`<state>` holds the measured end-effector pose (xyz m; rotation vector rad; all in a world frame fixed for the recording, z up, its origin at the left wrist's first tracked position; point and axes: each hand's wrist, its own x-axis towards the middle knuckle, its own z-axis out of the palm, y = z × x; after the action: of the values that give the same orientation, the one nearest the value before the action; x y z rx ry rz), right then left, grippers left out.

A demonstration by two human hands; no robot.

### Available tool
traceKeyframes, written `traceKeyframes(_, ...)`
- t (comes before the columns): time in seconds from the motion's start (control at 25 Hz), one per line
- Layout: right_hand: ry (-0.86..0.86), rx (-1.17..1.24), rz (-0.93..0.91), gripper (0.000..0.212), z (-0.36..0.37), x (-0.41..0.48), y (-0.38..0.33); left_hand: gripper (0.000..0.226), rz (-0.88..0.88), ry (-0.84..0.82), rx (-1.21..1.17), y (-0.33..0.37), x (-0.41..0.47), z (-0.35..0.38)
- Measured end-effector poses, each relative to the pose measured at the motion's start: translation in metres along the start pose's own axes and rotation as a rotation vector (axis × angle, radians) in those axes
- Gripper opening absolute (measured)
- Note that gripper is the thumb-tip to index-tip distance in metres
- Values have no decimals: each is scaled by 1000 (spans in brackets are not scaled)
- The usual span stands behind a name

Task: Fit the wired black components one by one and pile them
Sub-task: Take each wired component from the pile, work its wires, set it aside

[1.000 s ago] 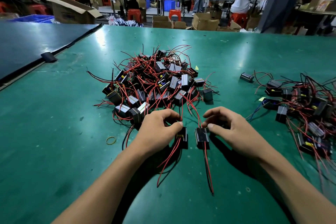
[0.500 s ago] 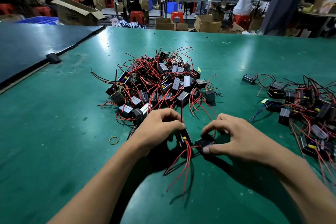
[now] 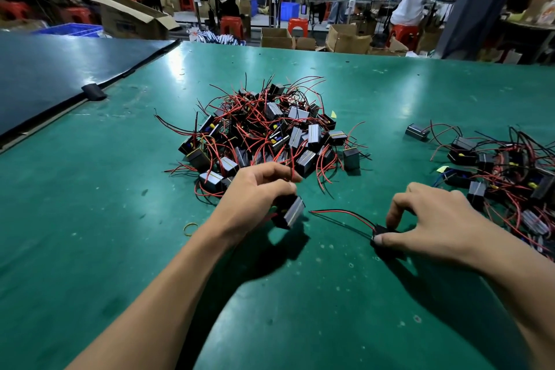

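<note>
Compared with the frame 0.5 s earlier, the 2 hands are now seen well apart, where they were held close together with their pieces almost touching. The left hand (image 3: 255,198) is kept just in front of the central pile of black wired components (image 3: 270,135), and its curled fingers and thumb are wrapped round a black box-shaped component with a grey ribbed face (image 3: 290,215). This face is now turned to the camera, a shadow is cast on the green table top (image 3: 120,219) beneath the piece, and its red wires are mostly hidden behind the hand. The right hand (image 3: 432,222) has been shifted to the right, nearer the right-hand pile of black wired components (image 3: 510,171), and a small flat black component (image 3: 383,231) is pinched between its thumb and index finger, low at the table; whether the surface is touched cannot be told. From this piece a red and black wire pair (image 3: 339,213) is trailed to the left, toward the left hand but apart from it. A yellow rubber band (image 3: 190,228) is left lying beside the left wrist, as before. A small yellow tag (image 3: 333,114) is seen at the far edge of the central pile; any writing on it, or on the brown cardboard boxes (image 3: 132,19) behind the table, is too small to be read.
</note>
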<state>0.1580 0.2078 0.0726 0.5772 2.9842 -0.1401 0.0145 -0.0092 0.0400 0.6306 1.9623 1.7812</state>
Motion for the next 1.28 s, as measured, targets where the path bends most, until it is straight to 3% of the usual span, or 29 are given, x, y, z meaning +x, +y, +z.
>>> traceKeyframes(0.08,26,23,-24,45,1,-1,-1,16,-27,-107,180,1,-3,1)
traceKeyframes(0.2,222,377,-188,33,15,2,-19,21,-58,-196,319,2,-1,6)
traceKeyframes(0.32,302,497,-225,17,37,10,-37,24,-64,-195,341,0,-1,10)
traceKeyframes(0.44,305,538,-221,8,51,14,-39,11,-2,-175,372,-5,-1,11)
traceKeyframes(0.56,448,560,-231,2,57,16,-40,9,30,-163,305,-9,0,11)
traceKeyframes(0.72,575,604,-194,10,59,15,-45,7,29,-129,164,-14,1,11)
traceKeyframes(0.92,553,836,-140,16,59,13,-46,16,9,-67,101,-17,2,12)
traceKeyframes(1.08,482,1036,-82,17,60,12,-49,7,39,-39,33,-17,0,17)
traceKeyframes(1.28,449,1110,-59,14,56,15,-48,12,90,-19,-1,-14,-3,22)
